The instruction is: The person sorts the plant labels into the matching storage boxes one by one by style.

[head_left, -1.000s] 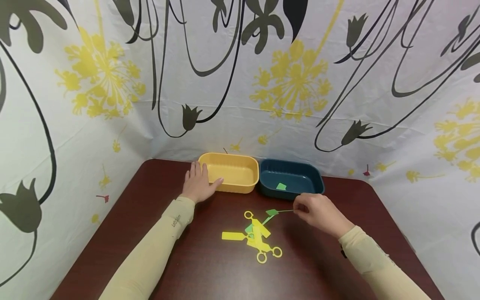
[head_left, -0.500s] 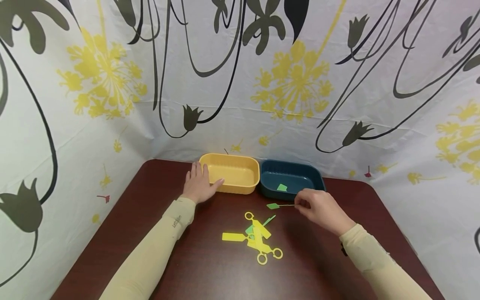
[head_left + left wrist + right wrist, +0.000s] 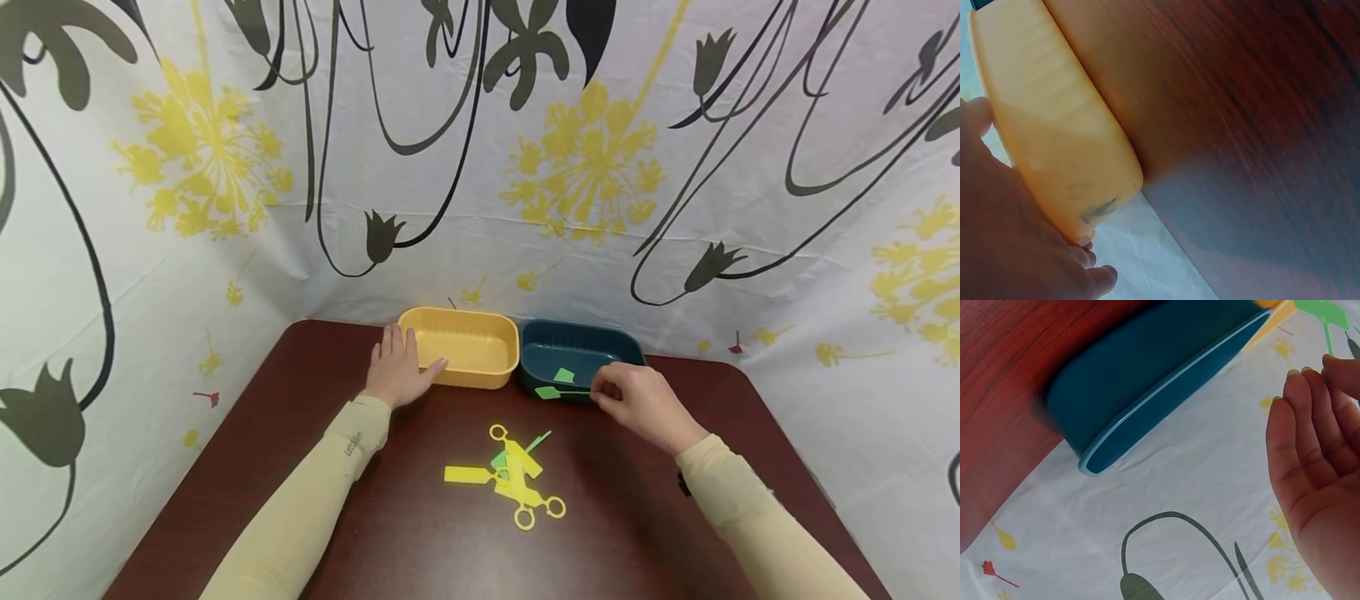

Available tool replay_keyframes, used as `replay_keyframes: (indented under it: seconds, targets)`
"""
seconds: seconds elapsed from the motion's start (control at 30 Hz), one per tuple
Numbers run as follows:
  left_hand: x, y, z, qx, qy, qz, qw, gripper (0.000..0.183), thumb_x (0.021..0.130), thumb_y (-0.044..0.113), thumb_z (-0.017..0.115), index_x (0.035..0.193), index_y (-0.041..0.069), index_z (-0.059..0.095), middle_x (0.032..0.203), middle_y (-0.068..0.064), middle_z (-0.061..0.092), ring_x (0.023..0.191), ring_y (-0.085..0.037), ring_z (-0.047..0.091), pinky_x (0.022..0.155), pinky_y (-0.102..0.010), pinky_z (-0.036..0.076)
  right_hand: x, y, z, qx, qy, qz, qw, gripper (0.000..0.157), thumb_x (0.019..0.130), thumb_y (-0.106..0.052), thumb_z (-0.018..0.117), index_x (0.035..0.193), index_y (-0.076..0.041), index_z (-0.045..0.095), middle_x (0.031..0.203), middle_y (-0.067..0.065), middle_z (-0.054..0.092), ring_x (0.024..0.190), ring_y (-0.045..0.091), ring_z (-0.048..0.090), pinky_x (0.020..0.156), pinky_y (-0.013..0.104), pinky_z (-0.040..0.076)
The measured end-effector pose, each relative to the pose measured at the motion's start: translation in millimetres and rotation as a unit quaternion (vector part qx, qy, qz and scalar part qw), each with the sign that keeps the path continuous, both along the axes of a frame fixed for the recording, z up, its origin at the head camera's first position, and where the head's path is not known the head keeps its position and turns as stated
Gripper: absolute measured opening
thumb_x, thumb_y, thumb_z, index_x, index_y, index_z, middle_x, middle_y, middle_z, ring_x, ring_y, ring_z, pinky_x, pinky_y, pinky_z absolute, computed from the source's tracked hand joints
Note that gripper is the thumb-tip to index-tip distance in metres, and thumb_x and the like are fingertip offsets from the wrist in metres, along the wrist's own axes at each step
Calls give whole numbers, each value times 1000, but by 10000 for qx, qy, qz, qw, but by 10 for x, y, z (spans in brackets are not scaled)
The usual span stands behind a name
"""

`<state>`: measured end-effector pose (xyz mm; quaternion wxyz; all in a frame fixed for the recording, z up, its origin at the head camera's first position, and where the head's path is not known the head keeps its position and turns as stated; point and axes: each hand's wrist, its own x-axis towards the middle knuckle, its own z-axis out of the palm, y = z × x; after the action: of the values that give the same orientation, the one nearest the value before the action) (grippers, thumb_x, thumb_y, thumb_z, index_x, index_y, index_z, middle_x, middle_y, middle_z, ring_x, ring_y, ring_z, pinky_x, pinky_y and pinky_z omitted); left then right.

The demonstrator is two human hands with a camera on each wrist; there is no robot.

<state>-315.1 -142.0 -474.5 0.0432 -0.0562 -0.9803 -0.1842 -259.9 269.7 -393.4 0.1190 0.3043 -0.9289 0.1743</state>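
Note:
My right hand (image 3: 639, 402) pinches the thin stem of a green plastic tag (image 3: 550, 392), whose flat end points left. In the head view this tag overlaps the front wall of the dark blue bin (image 3: 542, 379). Inside that bin lies another green tag (image 3: 564, 376). The right wrist view shows the held green tag (image 3: 1324, 312) at the fingertips, above the blue bin's level. My left hand (image 3: 399, 368) rests with fairly straight fingers against the left end of the yellow bin (image 3: 468, 379); in the left wrist view the fingers lie along the yellow bin (image 3: 1060, 119).
Yellow tags (image 3: 467, 475) with rings lie in a loose pile mid-table, mixed with green tag pieces (image 3: 540, 440). Both bins stand side by side at the back of the dark wooden table (image 3: 450, 558), near a patterned cloth wall (image 3: 450, 250).
My right hand has lifted the green tag off the pile and carried it back to the blue bin's front edge. The left hand has stayed on the yellow bin.

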Motion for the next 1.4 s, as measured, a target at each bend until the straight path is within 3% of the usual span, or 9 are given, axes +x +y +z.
replay_keyframes:
  seconds: [0.43,0.8,1.13,1.4]
  targets:
    - [-73,-27,-92,-77,-101,26,9999,111,91,81,31,159,-3,9,165,-27,1,152,-40,-2,119,-56,8,-155,74,-15,-74,-136,-263,9995,13,88,-10,77,92,-21,73,85,-13,64,72,5,58,66,33,53]
    - [-39,-2,-54,26,75,56,10000,106,94,73,41,157,-7,14,163,-29,9,151,-43,4,119,-58,11,-281,140,-55,-167,-298,-383,9987,12,91,-13,75,95,-24,71,86,-10,64,72,8,59,64,34,53]
    - [-80,-14,-117,-3,42,43,10000,110,92,79,35,158,-6,12,164,-28,7,152,-41,1,119,-58,10,-375,140,-104,-263,-257,-588,9976,10,92,-14,75,94,-23,70,86,-8,65,71,9,59,65,34,52]
    - [6,24,-13,70,196,39,9998,103,96,69,43,157,-9,15,162,-30,11,151,-45,7,118,-60,13,-450,151,-161,-276,-268,-674,9970,5,92,-14,75,96,-16,74,85,-6,66,70,11,59,64,36,52]
